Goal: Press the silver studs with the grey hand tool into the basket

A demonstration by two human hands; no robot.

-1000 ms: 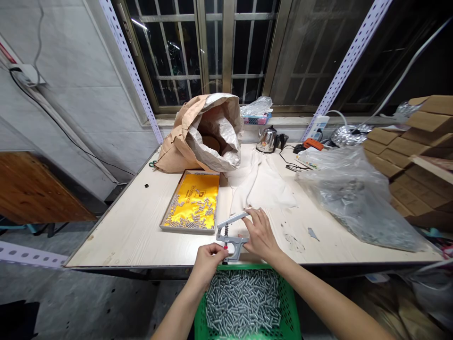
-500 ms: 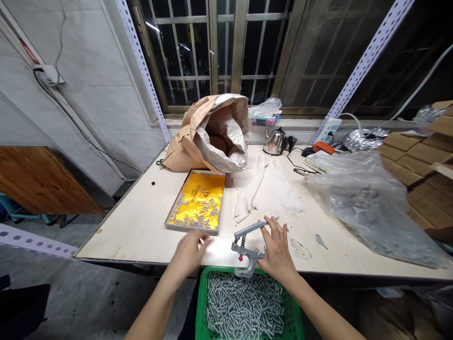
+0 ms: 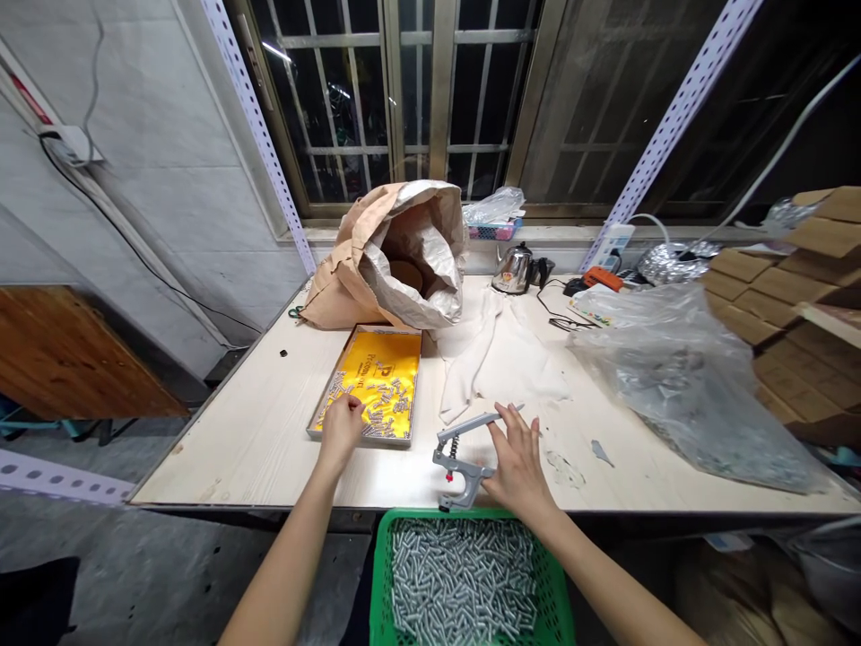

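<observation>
My left hand (image 3: 342,429) is over the near left part of a shallow tray (image 3: 412,422), its fingertips pinched among small metal pieces. Whether a piece sits between the fingers is too small to make out. The tray has a yellow lining (image 3: 377,354) with several silvery pieces (image 3: 387,399) scattered on it. My right hand (image 3: 521,462) grips a grey metal hand press (image 3: 463,467) with a spring and a red tip, its handles spread apart. The press is just above the table's front edge. Below it stands a green basket (image 3: 563,588) full of small silvery metal parts (image 3: 464,574).
A large paper sack (image 3: 336,287) lies open-mouthed behind the tray. White cloth (image 3: 517,359) is spread right of it, with a steel kettle (image 3: 512,269) behind. A clear plastic bag (image 3: 686,386) covers the table's right side, near stacked cardboard boxes (image 3: 773,287).
My left hand has moved forward and left from near the table edge into the tray. The hand press has risen slightly away from the basket, still in my right hand.
</observation>
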